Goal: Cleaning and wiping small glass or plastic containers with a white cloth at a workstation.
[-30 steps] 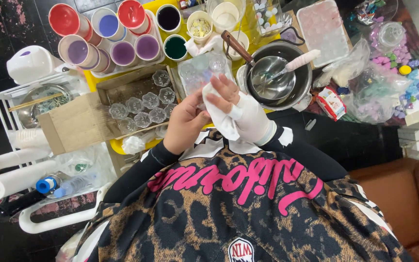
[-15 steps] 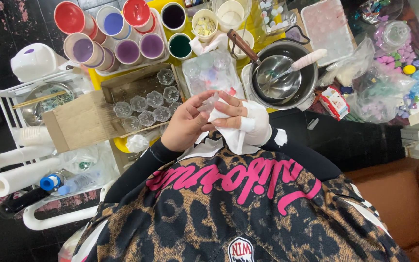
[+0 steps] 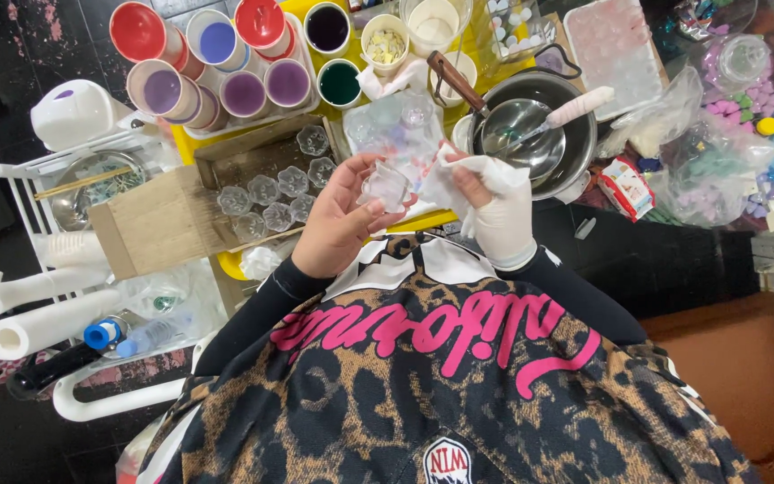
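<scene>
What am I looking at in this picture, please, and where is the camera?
There is no machine here: a person works by hand, and the single camera sits on their head, looking down past their patterned top. Their left hand holds a small clear cup. Their right hand, in a white glove, holds a white cloth beside it. On the yellow table lie a cardboard box of similar clear cups, tubs of coloured liquid and a metal bowl.
</scene>
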